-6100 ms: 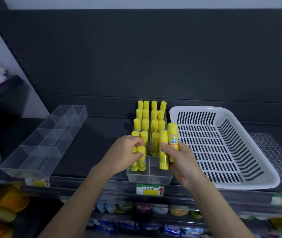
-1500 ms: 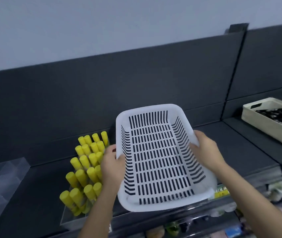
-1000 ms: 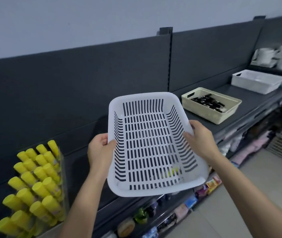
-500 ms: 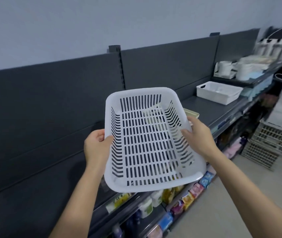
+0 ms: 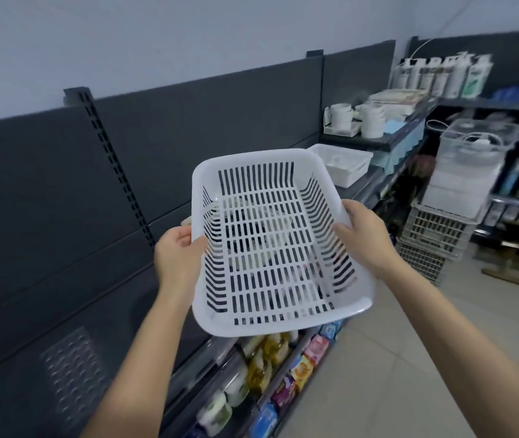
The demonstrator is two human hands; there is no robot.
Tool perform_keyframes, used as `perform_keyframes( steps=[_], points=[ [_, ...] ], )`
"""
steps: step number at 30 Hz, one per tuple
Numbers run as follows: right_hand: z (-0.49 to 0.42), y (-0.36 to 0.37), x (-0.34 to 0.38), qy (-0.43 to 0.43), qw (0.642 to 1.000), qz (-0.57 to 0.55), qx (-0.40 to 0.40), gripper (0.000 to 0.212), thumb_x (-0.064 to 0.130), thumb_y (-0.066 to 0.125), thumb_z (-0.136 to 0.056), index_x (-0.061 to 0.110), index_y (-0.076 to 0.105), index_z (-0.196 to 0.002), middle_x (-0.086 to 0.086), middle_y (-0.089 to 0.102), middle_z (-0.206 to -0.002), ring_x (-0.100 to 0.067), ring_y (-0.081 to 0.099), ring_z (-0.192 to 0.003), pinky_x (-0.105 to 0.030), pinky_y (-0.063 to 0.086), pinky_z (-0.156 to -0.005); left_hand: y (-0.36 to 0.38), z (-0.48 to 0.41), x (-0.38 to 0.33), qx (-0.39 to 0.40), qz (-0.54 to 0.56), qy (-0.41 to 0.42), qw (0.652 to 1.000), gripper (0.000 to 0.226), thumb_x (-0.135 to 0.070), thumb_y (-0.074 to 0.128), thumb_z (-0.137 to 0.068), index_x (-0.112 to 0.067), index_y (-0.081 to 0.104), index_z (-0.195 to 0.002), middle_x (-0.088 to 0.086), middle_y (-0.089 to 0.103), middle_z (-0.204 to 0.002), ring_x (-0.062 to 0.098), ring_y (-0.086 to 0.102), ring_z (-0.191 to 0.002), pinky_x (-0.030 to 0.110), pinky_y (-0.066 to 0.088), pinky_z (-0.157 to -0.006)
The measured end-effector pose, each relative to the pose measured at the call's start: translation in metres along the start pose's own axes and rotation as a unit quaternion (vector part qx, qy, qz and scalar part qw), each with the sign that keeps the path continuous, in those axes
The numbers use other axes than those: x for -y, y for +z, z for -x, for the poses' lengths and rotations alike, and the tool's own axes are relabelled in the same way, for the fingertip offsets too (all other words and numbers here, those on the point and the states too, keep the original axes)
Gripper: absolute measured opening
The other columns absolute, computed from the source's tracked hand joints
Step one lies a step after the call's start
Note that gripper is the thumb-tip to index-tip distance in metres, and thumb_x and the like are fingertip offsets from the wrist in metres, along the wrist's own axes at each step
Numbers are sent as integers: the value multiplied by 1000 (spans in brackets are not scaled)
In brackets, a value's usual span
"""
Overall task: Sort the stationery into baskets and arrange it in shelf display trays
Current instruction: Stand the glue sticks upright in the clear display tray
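Both hands up on the white basket [image 5: 270,325], held in mid-air over the edge of the dark shelf [image 5: 62,311], centre of view. Left hand [image 5: 177,254] clamps the left long rim, thumb hooked over onto the inside wall, other fingers wrapped round the outside & mostly hidden. Right hand [image 5: 365,238] has the right rim the same way: thumb laid along the inner wall, fingers curled underneath, out of sight. Basket's tipped w/ its open side toward the camera, bare slotted floor showing; pale & dark shapes show thru the slots, can't tell what.

Near left on the shelf: a clear dimpled tray [image 5: 71,371], lying flat. Far right along the same shelf, a white bin [image 5: 343,164]. Below the basket, colourful packets [image 5: 283,368] line the lower shelf. Right side, stacked crates [image 5: 435,241] on the floor. White bottles [image 5: 441,74] in a row on the far top shelf.
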State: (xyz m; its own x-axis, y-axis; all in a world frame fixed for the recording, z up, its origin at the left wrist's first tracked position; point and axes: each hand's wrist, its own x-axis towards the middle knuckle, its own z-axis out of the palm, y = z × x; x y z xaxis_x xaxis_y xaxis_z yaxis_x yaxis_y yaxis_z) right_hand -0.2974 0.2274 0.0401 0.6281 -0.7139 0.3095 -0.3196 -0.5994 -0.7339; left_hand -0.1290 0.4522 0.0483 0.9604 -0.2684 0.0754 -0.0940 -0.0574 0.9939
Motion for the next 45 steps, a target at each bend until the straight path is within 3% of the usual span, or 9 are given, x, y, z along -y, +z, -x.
perform_keyframes(
  steps=[7, 11, 15, 20, 23, 29, 34, 40, 45],
  points=[
    [-69, -21, -35, 44, 999, 0, -18, 32, 14, 49, -88, 21, 54, -120, 4, 65, -98, -15, 63, -82, -39, 55, -71, 84, -55, -2, 38, 17, 10, 999, 21, -2, 62, -82, -22, 66, -86, -4, 74, -86, 13, 72, -74, 33, 59, -65],
    [-115, -33, -50, 58, 998, 11, -21, 29, 14, 49, -89, 22, 54, -116, 6, 64, -92, -15, 64, -76, -35, 55, -62, 128, -89, -7, 57, 19, 2, 998, 19, -3, 61, -84, -22, 66, -85, -7, 74, -80, 13, 72, -72, 34, 59, -62],
    [-157, -36, -67, 61, 998, 14, -27, 29, 12, 50, -90, 22, 53, -116, 1, 64, -95, -18, 64, -78, -41, 57, -67, 164, -120, -9, 54, 16, -4, 998, 16, -5, 62, -84, -17, 65, -93, -4, 74, -85, 14, 72, -72, 30, 57, -56],
    [-209, -30, -100, 52, 999, 14, 4, 39, 11, 48, -89, 18, 52, -128, -1, 66, -104, -17, 65, -80, -37, 57, -66, 204, -151, -1, 41, -6, -18, 999, 15, -4, 62, -85, -16, 64, -94, -1, 73, -90, 19, 72, -79, 38, 59, -67],
    [-244, -26, -124, 44, 999, 7, 19, 40, 13, 49, -90, 18, 50, -130, -3, 65, -111, -19, 65, -88, -38, 56, -73, 231, -169, 6, 13, -20, -17, 1000, 15, -7, 63, -85, -15, 64, -97, -2, 72, -91, 17, 71, -80, 37, 58, -67],
    [-325, -20, -166, 12, 995, -30, 92, 42, 10, 50, -91, 16, 49, -132, -6, 67, -110, -22, 66, -90, -34, 54, -73, 285, -191, 17, -58, -26, -37, 997, 16, -9, 65, -84, -19, 64, -96, -3, 72, -92, 17, 71, -82, 41, 59, -73],
    [-379, -10, -190, -32, 986, -32, 158, 40, 8, 50, -91, 17, 49, -130, -3, 65, -106, -18, 63, -85, -18, 44, -57, 317, -194, 25, -148, -49, -58, 986, 14, -10, 66, -81, -18, 63, -93, 0, 71, -91, 19, 70, -81, 45, 60, -72],
    [-420, 8, -216, -66, 970, -18, 235, 39, 5, 49, -91, 11, 50, -130, -6, 63, -113, -27, 62, -100, -39, 52, -82, 348, -193, 45, -203, -90, -99, 970, 14, -9, 65, -83, -19, 64, -94, -1, 70, -93, 19, 68, -84, 46, 58, -78],
    [-442, 33, -228, -82, 955, -18, 284, 39, 2, 49, -89, 11, 53, -126, -10, 65, -110, -29, 63, -95, -44, 52, -85, 360, -201, 63, -237, -140, -118, 954, 12, -10, 63, -85, -18, 60, -94, -2, 66, -92, 17, 65, -81, 36, 55, -69]
  ],
)
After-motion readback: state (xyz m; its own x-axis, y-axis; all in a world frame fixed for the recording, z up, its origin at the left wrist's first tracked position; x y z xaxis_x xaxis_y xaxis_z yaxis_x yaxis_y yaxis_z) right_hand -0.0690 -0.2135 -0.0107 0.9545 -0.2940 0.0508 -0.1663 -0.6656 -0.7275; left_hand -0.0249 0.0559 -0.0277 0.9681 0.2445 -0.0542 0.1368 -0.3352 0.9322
